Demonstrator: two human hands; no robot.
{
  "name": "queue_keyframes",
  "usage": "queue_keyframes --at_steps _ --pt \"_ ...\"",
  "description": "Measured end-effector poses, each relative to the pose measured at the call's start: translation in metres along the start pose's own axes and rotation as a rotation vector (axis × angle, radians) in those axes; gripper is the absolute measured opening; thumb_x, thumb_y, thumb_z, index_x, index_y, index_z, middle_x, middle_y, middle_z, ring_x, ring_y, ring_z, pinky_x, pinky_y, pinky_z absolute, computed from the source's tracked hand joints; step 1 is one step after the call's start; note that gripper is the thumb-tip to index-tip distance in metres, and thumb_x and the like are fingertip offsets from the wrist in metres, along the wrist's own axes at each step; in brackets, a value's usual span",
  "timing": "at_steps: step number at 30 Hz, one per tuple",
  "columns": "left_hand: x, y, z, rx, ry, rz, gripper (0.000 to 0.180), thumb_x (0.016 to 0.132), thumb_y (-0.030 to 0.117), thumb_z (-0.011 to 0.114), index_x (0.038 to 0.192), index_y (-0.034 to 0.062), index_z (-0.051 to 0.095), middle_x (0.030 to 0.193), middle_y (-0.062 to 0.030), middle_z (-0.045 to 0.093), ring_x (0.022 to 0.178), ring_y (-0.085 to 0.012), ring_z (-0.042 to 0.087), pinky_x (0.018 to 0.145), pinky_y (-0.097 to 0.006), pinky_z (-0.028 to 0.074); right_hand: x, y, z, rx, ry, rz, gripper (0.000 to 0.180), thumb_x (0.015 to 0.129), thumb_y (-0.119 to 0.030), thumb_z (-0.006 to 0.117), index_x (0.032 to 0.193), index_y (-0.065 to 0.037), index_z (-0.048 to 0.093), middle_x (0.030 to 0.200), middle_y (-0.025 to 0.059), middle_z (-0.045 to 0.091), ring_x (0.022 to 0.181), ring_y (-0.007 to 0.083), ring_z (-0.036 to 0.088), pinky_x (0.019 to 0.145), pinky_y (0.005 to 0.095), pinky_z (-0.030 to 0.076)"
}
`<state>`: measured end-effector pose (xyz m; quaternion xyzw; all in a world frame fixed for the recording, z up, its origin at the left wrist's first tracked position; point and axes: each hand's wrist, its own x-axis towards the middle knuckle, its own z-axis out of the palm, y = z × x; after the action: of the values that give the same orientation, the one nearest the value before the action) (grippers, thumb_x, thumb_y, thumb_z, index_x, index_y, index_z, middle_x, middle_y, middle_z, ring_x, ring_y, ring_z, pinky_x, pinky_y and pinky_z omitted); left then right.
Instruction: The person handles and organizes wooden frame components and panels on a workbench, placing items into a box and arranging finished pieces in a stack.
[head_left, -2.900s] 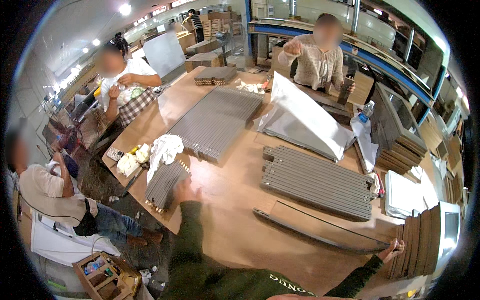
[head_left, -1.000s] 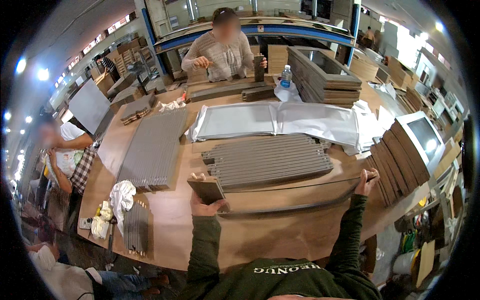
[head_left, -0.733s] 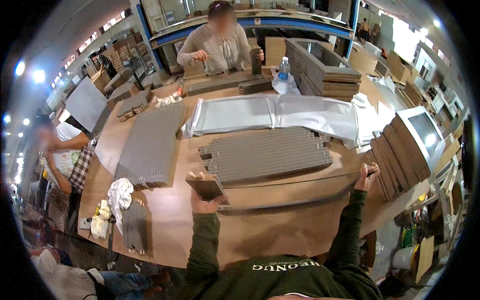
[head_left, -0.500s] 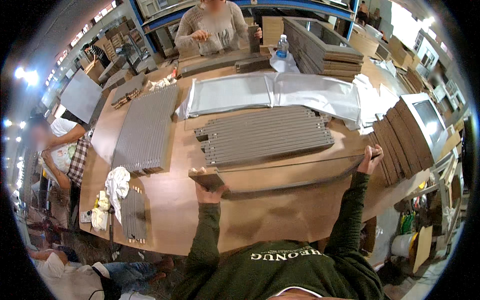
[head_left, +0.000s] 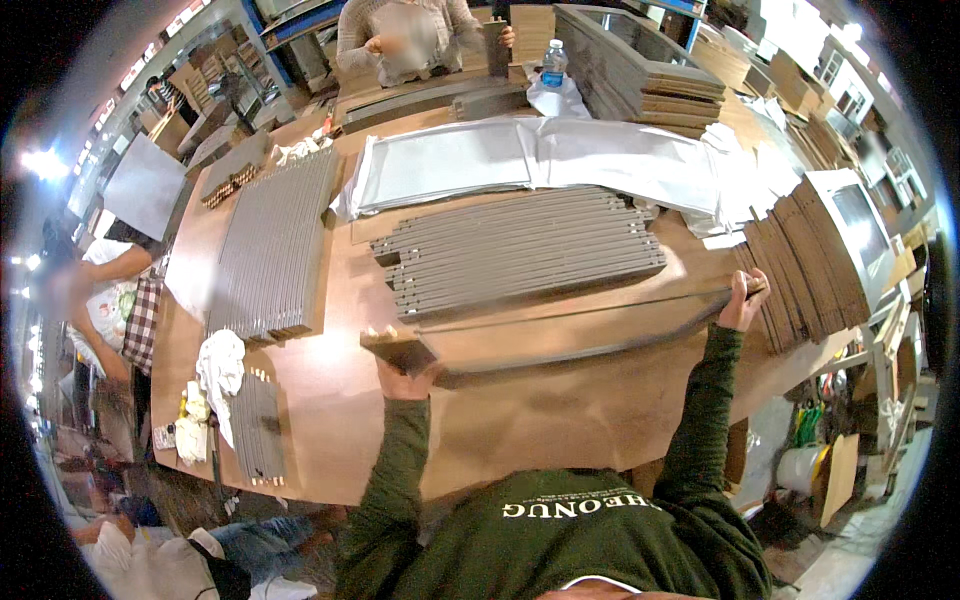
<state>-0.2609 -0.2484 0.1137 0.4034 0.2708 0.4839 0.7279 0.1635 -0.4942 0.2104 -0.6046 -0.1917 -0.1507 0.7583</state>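
A long grey rectangular frame (head_left: 400, 351) is held out level in front of me, above the near side of the table. My left hand (head_left: 405, 380) is closed under and around its left end piece, fingertips showing over the edge. At the far right corner, my right hand (head_left: 741, 300) wraps around the other end. The table top shows between the frame's two thin long rails; whether a clear pane fills it I cannot tell. Just beyond the frame lies a wide stack of grey grooved strips (head_left: 525, 250) with staggered left ends.
More grey strips (head_left: 272, 245) lie at left, a smaller bundle (head_left: 259, 428) beside a white cloth (head_left: 220, 372). White-wrapped panels (head_left: 450, 165) lie behind the middle stack. Stacked frames (head_left: 805, 265) stand at right. Across the table, a person (head_left: 400, 40) holds a grey piece; another stands left.
The view has shifted slightly, so the table's things sit higher and further left in the picture. Both hands keep their hold on the frame. The person opposite has moved a hand.
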Motion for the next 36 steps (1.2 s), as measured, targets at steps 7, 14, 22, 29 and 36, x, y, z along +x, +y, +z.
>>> queue_keyframes --at_steps 7,14,22,29,36 --pt "0.017 -0.039 -0.044 -0.395 -0.186 0.018 0.047 0.078 0.035 0.054 0.118 0.0155 0.04 0.113 -0.0071 0.047 0.098 -0.0248 0.049 0.086 -0.048 0.036 -0.005 -0.009 -0.005 -0.055 0.017 -0.202 0.026 0.071 -0.007 0.054 0.09 -0.009 0.037 0.078 -0.0007 0.037 0.068 0.0089 0.037 0.065 0.0244 0.038" --pt "-0.002 0.041 0.012 0.479 -0.121 0.597 0.092 0.051 0.036 0.081 0.12 0.002 0.031 0.112 -0.0101 0.043 0.102 -0.0223 0.044 0.085 -0.032 0.039 -0.007 -0.022 0.004 -0.01 -0.036 0.005 0.048 0.069 -0.017 0.062 0.107 -0.003 0.035 0.089 0.0063 0.042 0.078 0.0123 0.042 0.073 0.0277 0.039" --pt "-0.001 0.045 0.056 0.196 -0.007 0.544 0.051 0.057 0.021 0.078 0.091 0.0093 0.043 0.078 -0.0029 0.049 0.065 -0.0128 0.051 0.055 -0.029 0.047 -0.004 0.008 -0.016 -0.042 -0.007 -0.053 0.051 0.072 -0.021 0.061 0.113 -0.006 0.035 0.094 0.0041 0.044 0.081 0.0127 0.042 0.072 0.0257 0.04" --pt "-0.007 0.034 0.054 0.521 0.263 0.623 0.068 0.045 0.039 0.083 0.093 0.0076 0.046 0.082 -0.0069 0.055 0.073 -0.0188 0.055 0.061 -0.032 0.048 -0.003 0.005 -0.017 0.15 -0.02 0.025 0.05 0.072 -0.021 0.061 0.111 -0.006 0.032 0.091 0.0042 0.042 0.08 0.0119 0.04 0.071 0.0274 0.04" --pt "-0.002 0.037 -0.027 0.675 -0.034 0.757 0.047 0.065 0.028 0.069 0.099 0.0046 0.048 0.09 -0.0123 0.055 0.079 -0.0257 0.052 0.069 -0.037 0.044 -0.003 0.013 -0.027 -0.196 -0.013 -0.202 0.045 0.073 -0.023 0.058 0.107 -0.005 0.035 0.078 0.0008 0.043 0.069 0.0113 0.039 0.067 0.0265 0.037"
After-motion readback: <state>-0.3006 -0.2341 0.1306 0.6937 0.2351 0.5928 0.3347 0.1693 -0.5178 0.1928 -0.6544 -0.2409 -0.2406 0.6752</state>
